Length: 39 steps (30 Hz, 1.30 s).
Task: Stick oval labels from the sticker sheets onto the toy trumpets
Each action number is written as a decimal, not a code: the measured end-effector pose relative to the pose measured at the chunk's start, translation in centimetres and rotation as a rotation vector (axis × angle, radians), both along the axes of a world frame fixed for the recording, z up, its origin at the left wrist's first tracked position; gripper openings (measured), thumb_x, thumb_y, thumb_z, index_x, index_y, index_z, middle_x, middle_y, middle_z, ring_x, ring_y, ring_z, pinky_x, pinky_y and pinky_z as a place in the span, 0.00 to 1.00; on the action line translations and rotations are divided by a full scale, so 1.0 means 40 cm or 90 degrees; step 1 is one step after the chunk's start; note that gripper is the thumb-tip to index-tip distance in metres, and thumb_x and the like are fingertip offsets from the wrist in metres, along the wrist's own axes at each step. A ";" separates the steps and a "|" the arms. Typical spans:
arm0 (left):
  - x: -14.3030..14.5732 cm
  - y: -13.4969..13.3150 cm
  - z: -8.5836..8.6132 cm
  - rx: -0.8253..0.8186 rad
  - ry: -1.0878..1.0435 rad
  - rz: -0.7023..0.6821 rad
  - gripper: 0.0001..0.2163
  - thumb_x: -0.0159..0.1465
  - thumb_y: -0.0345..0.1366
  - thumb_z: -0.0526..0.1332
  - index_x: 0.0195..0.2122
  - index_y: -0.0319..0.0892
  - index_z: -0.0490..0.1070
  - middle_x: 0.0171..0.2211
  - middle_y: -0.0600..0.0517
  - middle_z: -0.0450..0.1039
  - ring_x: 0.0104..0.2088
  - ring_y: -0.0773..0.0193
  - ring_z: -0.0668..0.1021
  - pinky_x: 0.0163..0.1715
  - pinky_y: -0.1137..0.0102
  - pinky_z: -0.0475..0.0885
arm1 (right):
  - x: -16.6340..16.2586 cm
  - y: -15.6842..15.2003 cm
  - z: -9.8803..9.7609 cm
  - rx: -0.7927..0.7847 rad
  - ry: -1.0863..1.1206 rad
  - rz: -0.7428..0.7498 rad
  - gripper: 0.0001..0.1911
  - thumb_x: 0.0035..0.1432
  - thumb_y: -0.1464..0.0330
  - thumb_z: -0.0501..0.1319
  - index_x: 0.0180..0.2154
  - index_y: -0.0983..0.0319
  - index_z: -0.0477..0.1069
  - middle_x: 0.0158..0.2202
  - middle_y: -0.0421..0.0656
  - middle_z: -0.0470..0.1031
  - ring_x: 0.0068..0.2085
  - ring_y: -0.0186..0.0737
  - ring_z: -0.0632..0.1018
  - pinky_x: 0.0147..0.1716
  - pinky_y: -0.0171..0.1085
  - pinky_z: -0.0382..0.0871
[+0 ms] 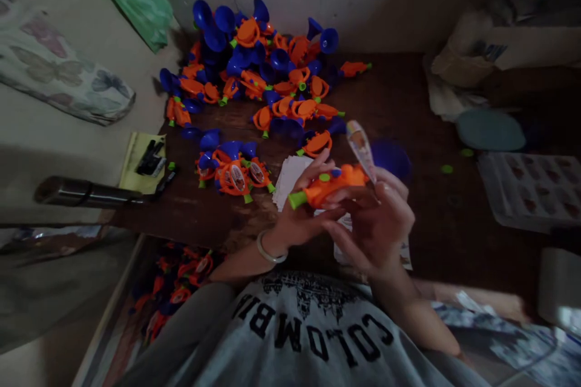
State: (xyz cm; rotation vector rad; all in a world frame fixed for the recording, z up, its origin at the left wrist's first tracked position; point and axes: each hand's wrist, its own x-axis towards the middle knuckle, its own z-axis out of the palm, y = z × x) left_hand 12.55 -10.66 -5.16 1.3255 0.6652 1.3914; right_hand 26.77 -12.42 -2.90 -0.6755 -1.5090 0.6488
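An orange toy trumpet [338, 184] with a green mouthpiece and a blue bell [391, 158] is held above the table, bell to the right. My left hand [302, 208], a light bangle on its wrist, is closed around the trumpet's mouthpiece side. In my right hand [385, 217], a printed sticker [360, 144] is pinched and stands up beside the trumpet's body; some fingers of this hand also touch the toy. Under the hands lie white paper sheets [290, 175], partly covered. Left of them sits a small group of trumpets with oval stickers [233, 178].
A big heap of toy trumpets [272, 72] fills the back of the table [390, 91]. Sticker sheets in plastic [535, 187] and a pale blue lid [490, 130] lie right. A metal bar [86, 192] juts in from the left. More trumpets [181, 284] are below the edge.
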 end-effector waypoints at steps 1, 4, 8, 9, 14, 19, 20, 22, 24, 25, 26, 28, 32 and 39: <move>-0.002 -0.003 0.003 -0.030 -0.005 -0.012 0.27 0.62 0.44 0.75 0.62 0.56 0.72 0.67 0.51 0.72 0.71 0.48 0.72 0.68 0.56 0.72 | 0.004 -0.010 0.012 -0.038 0.017 0.042 0.46 0.56 0.74 0.72 0.69 0.36 0.61 0.73 0.43 0.56 0.50 0.43 0.83 0.44 0.51 0.88; -0.004 -0.009 0.004 -0.130 -0.061 -0.036 0.24 0.63 0.48 0.74 0.58 0.52 0.74 0.59 0.49 0.79 0.64 0.47 0.80 0.64 0.53 0.77 | 0.023 -0.017 0.047 -0.116 0.091 0.026 0.23 0.61 0.68 0.71 0.55 0.44 0.75 0.66 0.41 0.68 0.46 0.41 0.84 0.41 0.46 0.88; 0.000 -0.002 0.001 -0.204 -0.145 -0.019 0.28 0.58 0.50 0.77 0.58 0.52 0.74 0.58 0.46 0.81 0.63 0.45 0.81 0.63 0.48 0.79 | 0.036 0.004 0.060 -0.194 0.179 -0.049 0.05 0.63 0.64 0.72 0.39 0.55 0.78 0.34 0.37 0.77 0.23 0.29 0.73 0.18 0.30 0.70; 0.001 0.000 0.001 -0.200 -0.159 -0.017 0.29 0.56 0.50 0.78 0.57 0.53 0.75 0.59 0.46 0.81 0.64 0.44 0.79 0.63 0.48 0.78 | 0.034 0.009 0.057 -0.217 0.183 -0.070 0.06 0.62 0.64 0.73 0.37 0.56 0.78 0.31 0.36 0.76 0.22 0.27 0.70 0.16 0.29 0.66; -0.007 -0.006 0.006 -0.137 -0.157 -0.047 0.27 0.59 0.44 0.76 0.58 0.49 0.72 0.64 0.43 0.75 0.68 0.44 0.75 0.69 0.47 0.72 | 0.013 0.016 0.038 -0.242 0.164 -0.148 0.08 0.59 0.65 0.75 0.37 0.56 0.79 0.32 0.36 0.79 0.26 0.28 0.76 0.25 0.29 0.74; -0.009 -0.015 0.015 -0.109 -0.160 -0.058 0.26 0.61 0.42 0.74 0.59 0.50 0.69 0.68 0.43 0.70 0.70 0.44 0.72 0.70 0.47 0.69 | 0.007 0.018 0.039 -0.232 0.124 -0.180 0.08 0.59 0.64 0.75 0.37 0.57 0.78 0.32 0.36 0.79 0.29 0.31 0.79 0.28 0.31 0.78; -0.008 -0.015 0.018 -0.104 -0.163 -0.061 0.26 0.61 0.41 0.74 0.59 0.50 0.69 0.69 0.43 0.70 0.70 0.44 0.72 0.71 0.47 0.69 | 0.007 0.018 0.040 -0.228 0.116 -0.185 0.08 0.59 0.64 0.75 0.37 0.57 0.78 0.33 0.37 0.79 0.30 0.32 0.79 0.29 0.32 0.78; -0.006 -0.014 0.023 -0.096 -0.163 -0.065 0.26 0.61 0.41 0.73 0.59 0.50 0.68 0.69 0.43 0.69 0.70 0.44 0.72 0.70 0.47 0.69 | 0.008 0.017 0.041 -0.221 0.105 -0.193 0.08 0.60 0.64 0.75 0.37 0.57 0.79 0.33 0.37 0.80 0.31 0.32 0.80 0.29 0.32 0.78; -0.003 -0.013 0.029 -0.095 -0.161 -0.064 0.25 0.62 0.41 0.73 0.58 0.50 0.68 0.69 0.43 0.69 0.71 0.44 0.71 0.70 0.48 0.69 | 0.008 0.016 0.043 -0.219 0.096 -0.195 0.08 0.60 0.64 0.75 0.38 0.56 0.79 0.33 0.37 0.80 0.31 0.33 0.80 0.29 0.32 0.78; -0.002 -0.013 0.031 -0.094 -0.160 -0.062 0.25 0.62 0.41 0.73 0.58 0.50 0.68 0.69 0.43 0.69 0.71 0.43 0.71 0.70 0.48 0.69 | 0.008 0.015 0.043 -0.217 0.093 -0.196 0.07 0.60 0.65 0.75 0.38 0.56 0.79 0.33 0.37 0.79 0.31 0.32 0.80 0.29 0.32 0.78; -0.001 -0.014 0.033 -0.091 -0.161 -0.060 0.24 0.63 0.41 0.73 0.58 0.49 0.68 0.69 0.43 0.69 0.71 0.44 0.70 0.70 0.48 0.70 | 0.007 0.014 0.044 -0.215 0.090 -0.196 0.07 0.60 0.65 0.75 0.38 0.56 0.79 0.33 0.37 0.79 0.31 0.32 0.79 0.29 0.32 0.78; 0.001 -0.014 0.035 -0.082 -0.164 -0.054 0.22 0.65 0.40 0.71 0.58 0.49 0.68 0.69 0.43 0.70 0.72 0.45 0.70 0.71 0.48 0.69 | 0.005 0.012 0.045 -0.211 0.090 -0.198 0.07 0.60 0.65 0.74 0.38 0.56 0.79 0.33 0.37 0.79 0.31 0.32 0.79 0.29 0.31 0.77; 0.004 -0.014 0.036 -0.081 -0.148 -0.037 0.19 0.67 0.40 0.69 0.57 0.49 0.68 0.67 0.44 0.72 0.71 0.47 0.71 0.71 0.47 0.68 | 0.000 0.010 0.048 -0.206 0.089 -0.200 0.07 0.60 0.67 0.74 0.39 0.56 0.78 0.34 0.36 0.80 0.31 0.31 0.79 0.29 0.30 0.77; 0.002 -0.017 0.040 -0.063 -0.127 -0.011 0.17 0.68 0.38 0.68 0.56 0.49 0.69 0.65 0.45 0.73 0.69 0.49 0.74 0.71 0.49 0.69 | -0.002 0.015 0.048 -0.184 0.049 -0.210 0.06 0.61 0.68 0.73 0.40 0.55 0.78 0.33 0.36 0.80 0.30 0.32 0.80 0.29 0.33 0.77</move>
